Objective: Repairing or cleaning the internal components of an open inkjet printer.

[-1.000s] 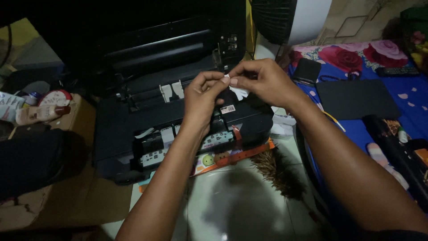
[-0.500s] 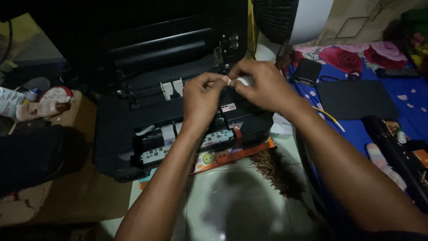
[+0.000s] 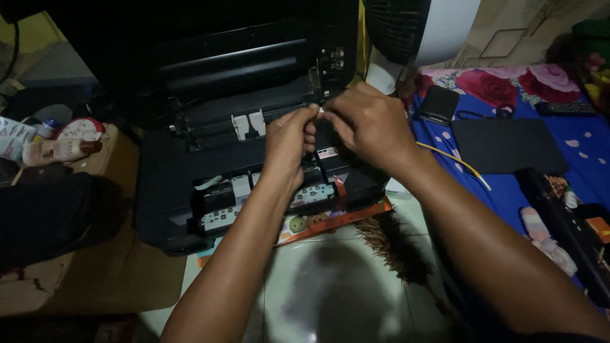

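Your left hand [image 3: 289, 136] and right hand [image 3: 368, 121] meet fingertip to fingertip over the opened black printer [image 3: 190, 171] on the floor, both pinching a small white piece [image 3: 319, 113] between them above the printer's right side. The lid is already up and the inner carriage [image 3: 267, 197] lies exposed, so the work looks midway. A brown feather duster [image 3: 397, 244] lies nearby, untouched.
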